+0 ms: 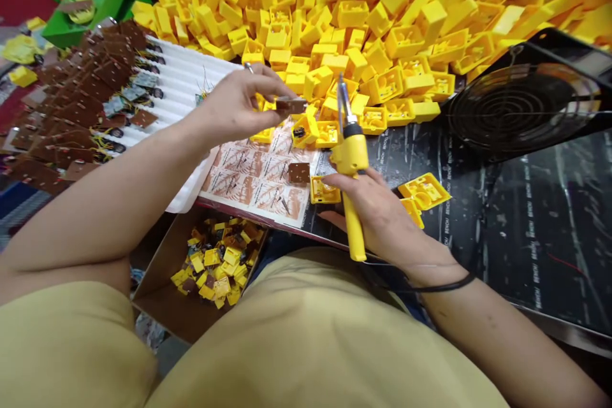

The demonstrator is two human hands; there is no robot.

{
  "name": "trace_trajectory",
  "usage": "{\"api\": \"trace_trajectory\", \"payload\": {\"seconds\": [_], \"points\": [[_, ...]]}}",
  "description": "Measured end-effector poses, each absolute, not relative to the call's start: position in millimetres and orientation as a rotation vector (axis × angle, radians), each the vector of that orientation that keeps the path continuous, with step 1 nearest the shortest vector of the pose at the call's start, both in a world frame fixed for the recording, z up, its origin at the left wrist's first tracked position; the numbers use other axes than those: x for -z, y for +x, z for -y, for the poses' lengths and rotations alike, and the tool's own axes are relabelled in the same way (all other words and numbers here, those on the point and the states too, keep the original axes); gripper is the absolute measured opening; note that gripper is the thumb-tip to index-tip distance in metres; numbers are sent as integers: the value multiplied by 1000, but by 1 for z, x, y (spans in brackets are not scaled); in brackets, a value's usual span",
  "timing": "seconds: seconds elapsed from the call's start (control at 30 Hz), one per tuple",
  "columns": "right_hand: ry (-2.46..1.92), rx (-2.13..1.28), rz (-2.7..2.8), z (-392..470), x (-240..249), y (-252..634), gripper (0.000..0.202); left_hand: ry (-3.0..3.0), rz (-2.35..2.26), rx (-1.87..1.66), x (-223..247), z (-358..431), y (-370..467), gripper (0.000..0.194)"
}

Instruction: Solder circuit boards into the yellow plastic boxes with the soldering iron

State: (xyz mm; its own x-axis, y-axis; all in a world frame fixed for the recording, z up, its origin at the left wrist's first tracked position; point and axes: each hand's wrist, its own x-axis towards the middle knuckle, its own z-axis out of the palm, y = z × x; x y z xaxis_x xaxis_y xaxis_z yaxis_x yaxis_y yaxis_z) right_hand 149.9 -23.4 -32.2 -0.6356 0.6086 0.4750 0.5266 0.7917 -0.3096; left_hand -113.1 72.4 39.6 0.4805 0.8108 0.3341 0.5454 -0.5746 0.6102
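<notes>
My left hand [243, 102] pinches a small brown circuit board [292, 104] between thumb and fingers, held edge-on above the front of the pile of yellow plastic cases [296, 38]. My right hand [382, 217] grips a yellow soldering gun [352, 153] by its handle, its metal tip pointing up and away from me. The tip and the board are apart. Below them, a brown board [299, 172] lies on a printed sheet [280, 197]. Beside it sits an open yellow case [325, 190], close to my right fingers. Another opened case [425, 191] lies right of that hand.
A black fan [521, 102] stands at the right on the black bench top [492, 229]. At left, many brown boards with wires [86, 89] lie on white corrugated foam [179, 76], near green trays [88, 9]. Below the bench edge, a cardboard box [160, 268] holds yellow cases.
</notes>
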Motion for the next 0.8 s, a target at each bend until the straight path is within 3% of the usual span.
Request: {"api": "trace_trajectory", "payload": {"seconds": [0.17, 0.4, 0.67, 0.8], "points": [[-852, -192, 2387, 30, 28, 149, 35, 2273, -1038, -856, -47, -39, -118, 16], [-863, -198, 2391, 43, 38, 165, 34, 2460, -912, -322, -4, 20, -132, 36], [-832, -167, 2357, 37, 45, 165, 36, 2440, -1527, -413, -11, 31, -125, 23], [-806, -133, 2335, 38, 43, 164, 39, 2647, -1565, -371, -7, 20, -103, 32]]}}
